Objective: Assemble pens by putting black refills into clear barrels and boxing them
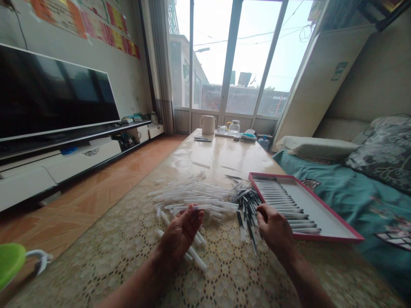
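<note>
My left hand (pixel 183 229) is closed with thumb and fingers around the end of a translucent white tube (pixel 199 208), in front of a loose pile of similar white tubes (pixel 189 192). To the right of that pile lies a heap of thin black-and-silver sticks (pixel 246 199) that look like pen refills. My right hand (pixel 274 224) is closed at the right edge of this heap, its fingertips pointing down; whatever they pinch is hidden. Beside it, a pink-rimmed shallow box (pixel 334 220) holds a row of filled tubes (pixel 289 205) with dark ends.
A patterned cover lies on the long table (pixel 231 273). At its far end stand a beige jug (pixel 208 125) and a glass teapot (pixel 234 126). A teal-covered couch (pixel 314 171) runs along the right; a green stool (pixel 11 261) is at lower left.
</note>
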### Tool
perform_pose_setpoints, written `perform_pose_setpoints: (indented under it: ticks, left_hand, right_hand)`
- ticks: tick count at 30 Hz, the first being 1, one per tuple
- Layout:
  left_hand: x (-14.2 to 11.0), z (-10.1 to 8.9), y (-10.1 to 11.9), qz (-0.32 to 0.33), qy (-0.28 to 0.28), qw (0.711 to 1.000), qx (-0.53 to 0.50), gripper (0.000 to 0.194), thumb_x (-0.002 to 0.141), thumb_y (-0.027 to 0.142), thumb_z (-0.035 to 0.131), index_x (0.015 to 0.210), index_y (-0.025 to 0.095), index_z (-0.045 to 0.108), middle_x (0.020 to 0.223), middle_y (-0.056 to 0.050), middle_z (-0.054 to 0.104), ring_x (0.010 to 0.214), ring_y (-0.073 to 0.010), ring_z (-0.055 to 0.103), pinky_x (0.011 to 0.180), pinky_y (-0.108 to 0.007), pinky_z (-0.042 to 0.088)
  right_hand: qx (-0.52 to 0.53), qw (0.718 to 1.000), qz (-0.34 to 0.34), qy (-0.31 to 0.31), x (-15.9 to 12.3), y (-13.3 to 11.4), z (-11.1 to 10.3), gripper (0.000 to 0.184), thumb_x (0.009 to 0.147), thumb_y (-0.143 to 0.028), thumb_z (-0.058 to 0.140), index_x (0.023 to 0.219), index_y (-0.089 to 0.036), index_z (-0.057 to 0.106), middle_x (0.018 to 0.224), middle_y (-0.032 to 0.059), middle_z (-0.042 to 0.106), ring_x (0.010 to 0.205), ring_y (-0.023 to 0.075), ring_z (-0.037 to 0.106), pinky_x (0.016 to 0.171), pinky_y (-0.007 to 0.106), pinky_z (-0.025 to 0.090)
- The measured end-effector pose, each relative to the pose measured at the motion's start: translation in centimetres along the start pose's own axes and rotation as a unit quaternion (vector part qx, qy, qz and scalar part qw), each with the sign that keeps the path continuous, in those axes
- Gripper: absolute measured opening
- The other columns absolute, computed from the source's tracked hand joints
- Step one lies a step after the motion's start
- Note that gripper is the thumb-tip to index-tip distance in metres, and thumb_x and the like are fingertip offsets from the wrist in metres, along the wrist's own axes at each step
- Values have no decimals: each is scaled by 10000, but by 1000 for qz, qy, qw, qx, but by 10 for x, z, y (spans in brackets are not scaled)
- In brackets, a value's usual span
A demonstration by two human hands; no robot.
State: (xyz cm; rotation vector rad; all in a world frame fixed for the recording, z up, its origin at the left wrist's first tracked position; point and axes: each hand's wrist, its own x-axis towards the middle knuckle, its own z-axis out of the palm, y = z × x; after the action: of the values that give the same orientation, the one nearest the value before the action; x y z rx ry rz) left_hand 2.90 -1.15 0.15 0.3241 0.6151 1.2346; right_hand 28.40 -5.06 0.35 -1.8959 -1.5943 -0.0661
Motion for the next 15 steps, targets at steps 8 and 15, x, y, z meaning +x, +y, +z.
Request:
perform_pose_setpoints:
  ticks: [8,15]
  left_hand:
    - [-2,1,-5,4,-15,999,44,63,766,88,634,805,137,641,712,-37,720,645,-141,693,657,-223,565]
    - [-1,-1,-6,5,-41,995,89,95,736,139,690,817,127,643,697,-45,716,640,-144,692,616,-205,559]
  right_hand:
    - [-125,980,-39,-151,-7,25,-3,38,714,-162,544,701,-194,560,728,49,650,676,186,590,564,247,304]
    - [-154,978,-69,-122,-13,21,7,160,680,-55,492,713,-184,581,693,57,636,648,178,573,570,252,315]
